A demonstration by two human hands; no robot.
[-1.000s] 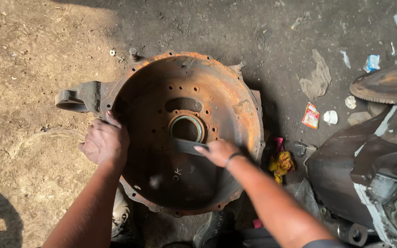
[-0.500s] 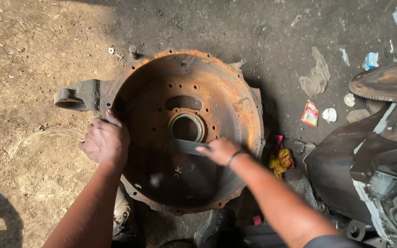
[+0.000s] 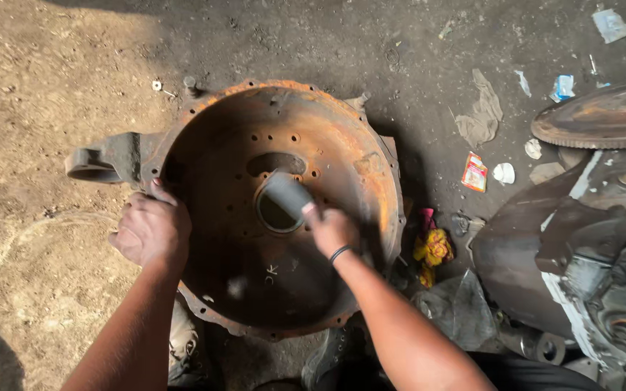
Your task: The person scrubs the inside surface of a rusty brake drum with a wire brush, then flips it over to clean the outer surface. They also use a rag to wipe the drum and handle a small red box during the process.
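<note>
A toothed flywheel disc [image 3: 603, 116], rusty and grey, lies on the dirt floor [image 3: 30, 87] at the right edge. Just below it sits a dark engine block [image 3: 588, 268] with pale streaks, filling the lower right corner. Left of the flywheel disc, a crumpled grey rag [image 3: 481, 116] lies flat on the oil-darkened ground. Between rag and disc, a little lower, rest a small red packet [image 3: 474, 172] and a white scrap [image 3: 503, 173] side by side. Above the disc, near the top edge, lie a pale plastic wrapper [image 3: 611, 24] and a small blue-and-white wrapper [image 3: 563, 87]. Well down and left of the disc, a yellow-and-red cloth [image 3: 432, 246] is bunched up.
</note>
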